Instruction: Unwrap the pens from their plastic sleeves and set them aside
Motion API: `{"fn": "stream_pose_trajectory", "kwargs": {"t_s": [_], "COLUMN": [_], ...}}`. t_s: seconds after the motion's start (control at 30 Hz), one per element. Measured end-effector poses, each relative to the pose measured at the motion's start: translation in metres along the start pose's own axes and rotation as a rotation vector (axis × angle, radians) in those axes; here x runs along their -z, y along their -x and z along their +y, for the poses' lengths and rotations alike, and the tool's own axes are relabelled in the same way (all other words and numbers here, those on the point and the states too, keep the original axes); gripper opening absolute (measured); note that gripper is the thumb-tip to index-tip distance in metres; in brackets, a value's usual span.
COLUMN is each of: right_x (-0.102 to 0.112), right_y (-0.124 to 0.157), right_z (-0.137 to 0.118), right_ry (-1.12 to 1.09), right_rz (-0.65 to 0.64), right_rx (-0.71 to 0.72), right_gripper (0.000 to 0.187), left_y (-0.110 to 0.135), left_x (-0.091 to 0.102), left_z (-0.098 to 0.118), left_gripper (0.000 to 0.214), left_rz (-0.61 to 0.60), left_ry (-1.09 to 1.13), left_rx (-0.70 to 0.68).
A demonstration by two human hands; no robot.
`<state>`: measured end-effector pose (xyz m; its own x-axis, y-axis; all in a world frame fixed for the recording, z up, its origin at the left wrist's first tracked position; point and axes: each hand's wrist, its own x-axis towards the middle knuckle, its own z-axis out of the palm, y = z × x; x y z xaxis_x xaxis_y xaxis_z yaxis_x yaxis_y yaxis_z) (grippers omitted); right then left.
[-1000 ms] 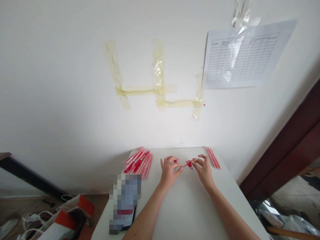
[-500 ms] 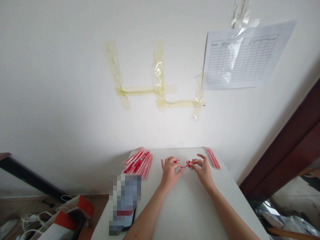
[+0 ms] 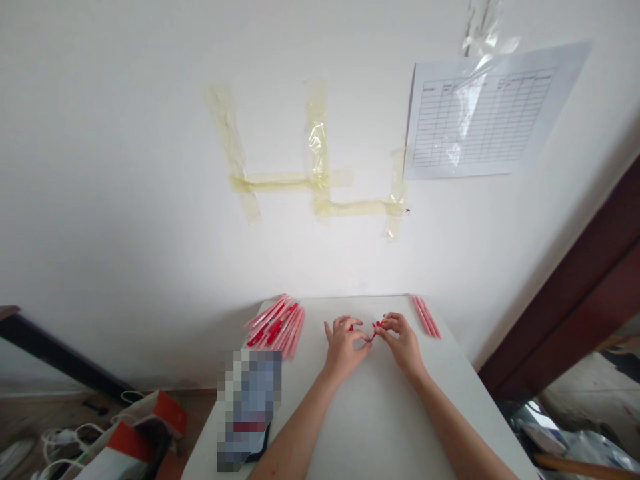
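Above the far middle of the white table (image 3: 380,413), my left hand (image 3: 345,350) pinches the near end of a slim red pen part (image 3: 375,333) between thumb and forefinger. A second small red piece (image 3: 351,327) shows inside the curl of its other fingers. My right hand (image 3: 403,343) is closed on the other end of the slim part, where bits of red and orange show at the fingertips. To the left lies a pile of pink and red pens (image 3: 277,327). A few pink pens (image 3: 427,317) lie side by side at the right edge.
A phone-like object (image 3: 257,450), mostly pixelated, lies at the table's left edge. Behind the table rises a white wall (image 3: 150,200) with yellowish tape (image 3: 319,133) and a printed sheet (image 3: 480,120). Red-and-white bags (image 3: 125,440) and cables stand low at the left.
Both hands have come slightly closer together, the right one moving left. The slim red part is now tilted more steeply between them. The pens on the table have not moved.
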<state>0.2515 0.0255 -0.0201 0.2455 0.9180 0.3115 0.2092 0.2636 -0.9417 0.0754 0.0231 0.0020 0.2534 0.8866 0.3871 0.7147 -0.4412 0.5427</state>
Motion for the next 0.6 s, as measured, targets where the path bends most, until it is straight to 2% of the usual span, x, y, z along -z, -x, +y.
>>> {"fn": "stream_pose_trajectory", "kwargs": {"t_s": [0.43, 0.6], "right_x": [-0.0041, -0.0048], "right_y": [0.0031, 0.0020], "right_z": [0.0035, 0.0069], "right_ry": [0.038, 0.075], "right_rz": [-0.049, -0.062], "right_rx": [-0.001, 0.015], "right_gripper": [0.042, 0.046], "left_y": [-0.0035, -0.0043], "left_x": [0.0001, -0.0016], "left_z": [-0.0037, -0.0047], "left_gripper": [0.002, 0.005], "left_rz": [-0.038, -0.039], "left_ry": [0.012, 0.033], "left_rx": [0.041, 0.046]}}
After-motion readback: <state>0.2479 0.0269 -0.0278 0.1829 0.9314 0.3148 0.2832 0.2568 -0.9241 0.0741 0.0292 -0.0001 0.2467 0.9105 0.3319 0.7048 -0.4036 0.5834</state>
